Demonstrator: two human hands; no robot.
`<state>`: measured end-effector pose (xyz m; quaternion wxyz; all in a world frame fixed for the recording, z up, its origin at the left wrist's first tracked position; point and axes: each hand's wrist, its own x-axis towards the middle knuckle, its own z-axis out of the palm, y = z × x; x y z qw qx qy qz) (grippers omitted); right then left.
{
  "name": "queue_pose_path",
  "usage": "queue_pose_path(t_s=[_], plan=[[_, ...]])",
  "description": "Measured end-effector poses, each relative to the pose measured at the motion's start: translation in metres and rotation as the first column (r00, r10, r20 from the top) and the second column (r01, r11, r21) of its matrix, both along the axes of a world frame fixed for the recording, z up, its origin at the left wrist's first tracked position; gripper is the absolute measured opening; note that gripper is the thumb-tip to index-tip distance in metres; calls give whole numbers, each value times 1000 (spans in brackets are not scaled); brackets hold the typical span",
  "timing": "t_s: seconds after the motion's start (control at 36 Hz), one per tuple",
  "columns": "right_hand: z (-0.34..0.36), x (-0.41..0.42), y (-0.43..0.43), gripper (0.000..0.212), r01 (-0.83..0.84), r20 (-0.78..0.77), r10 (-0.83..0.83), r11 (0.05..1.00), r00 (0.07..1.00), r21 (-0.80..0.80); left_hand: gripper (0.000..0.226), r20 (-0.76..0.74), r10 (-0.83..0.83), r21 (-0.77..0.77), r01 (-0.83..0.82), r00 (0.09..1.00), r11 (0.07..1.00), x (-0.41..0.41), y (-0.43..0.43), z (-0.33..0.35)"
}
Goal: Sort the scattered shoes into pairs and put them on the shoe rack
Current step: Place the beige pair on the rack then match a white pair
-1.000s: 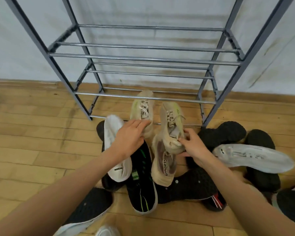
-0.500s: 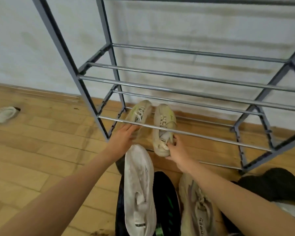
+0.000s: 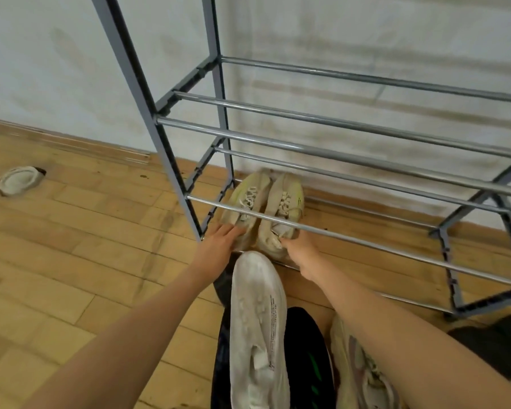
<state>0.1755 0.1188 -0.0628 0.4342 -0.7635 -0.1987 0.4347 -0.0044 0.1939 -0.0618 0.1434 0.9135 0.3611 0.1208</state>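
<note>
Head view shows your two hands at the lowest tier of the shoe rack (image 3: pixel 171 160), near its front left corner. Two beige sneakers sit side by side there, touching along their inner sides. The left beige sneaker (image 3: pixel 245 202) and the right beige sneaker (image 3: pixel 283 208) both run their long axes front to back, toes toward the wall at the rack's back edge and heels toward you at the front edge. A front rail crosses over their laces.

Your left hand (image 3: pixel 216 246) rests with fingers spread flat against the heel of the left beige sneaker; whether it actually grips the shoe cannot be told. Your right hand (image 3: pixel 300 246) is clenched on the heel of the right beige sneaker, fingers curled over its collar.

On the floor in front of the rack, between your forearms, one white sneaker (image 3: pixel 257 329) lies lengthwise with its toe pointing at the rack. Beside it, one black shoe with green marks (image 3: pixel 307 352) lies parallel. One more beige sneaker (image 3: pixel 357 370) shows partly under your right forearm. A dark shoe (image 3: pixel 496 346) lies by the rack's front right foot. Well apart, near the left wall, one pale shoe (image 3: pixel 18 180) lies alone on the wooden floor (image 3: pixel 71 261).
</note>
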Motion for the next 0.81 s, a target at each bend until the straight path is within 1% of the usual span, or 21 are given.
queue_pose_path(t_s=[0.06, 0.17, 0.28, 0.36, 0.44, 0.58, 0.64, 0.75, 0.81], plan=[[-4, -2, -4, 27, -43, 43, 43, 999, 998, -13, 43, -21, 1, -5, -1, 1000, 1000, -5, -3, -5], [-11, -9, -8, 36, -86, 120, 92, 995, 989, -53, 42, -50, 44, -27, -45, 998, 999, -15, -7, -11], [-12, -7, -8, 35, -90, 138, 98, 994, 986, -61, 44, -88, 50, -42, -54, 995, 998, -14, -3, -7], [-11, -8, -7, 35, -95, 184, 106, 993, 977, -65, 45, -80, 71, -50, -75, 994, 996, -11, -5, -7], [-11, -11, -8, 42, -97, 245, 103, 995, 964, -40, 46, -52, 98, -43, -101, 994, 994, -9, -8, -10], [-11, -9, -9, 48, -47, 213, 49, 999, 976, -15, 45, -10, 141, -28, -141, 990, 990, -7, -6, -13], [-11, -6, -8, 47, -73, 211, 75, 997, 975, -20, 46, -21, 146, -32, -147, 989, 989, -3, -5, -15], [-9, -1, -4, 38, -135, 195, 141, 990, 971, -45, 53, -89, 148, -52, -153, 985, 987, 4, -2, -16], [-8, 1, -4, 36, -165, 178, 171, 985, 969, -48, 56, -94, 143, -57, -149, 985, 987, 4, 1, -16]])
